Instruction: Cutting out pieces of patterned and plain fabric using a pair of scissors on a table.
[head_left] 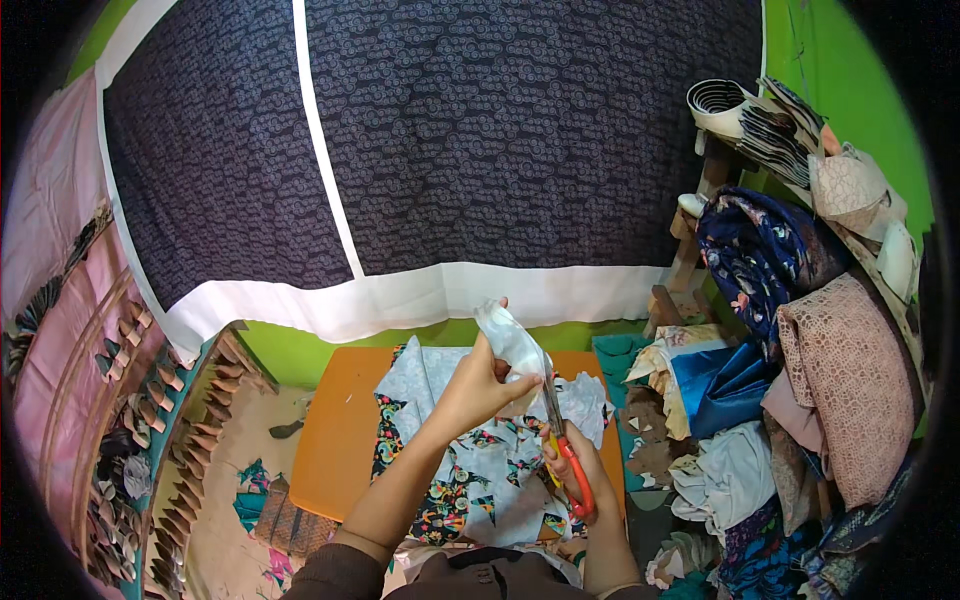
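Left hand (484, 380): thumb and fingers clamped on a pale fabric piece (512, 343), raised above the orange table (335, 430). Right hand (598, 460): wrapped around the red-handled scissors (578, 478), blades directed far, at the fabric's right edge; blade spacing cannot be determined. Below both hands: pale and floral scraps (515, 495). Far: dark patterned cloth (500, 130). Right: heaped fabrics (735, 472). Left: rows of shoes (207, 428)

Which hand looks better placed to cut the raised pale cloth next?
Probably the right: the right hand grips the red-handled scissors, blades beside the pale cloth, while the left hand is busy holding that cloth up.
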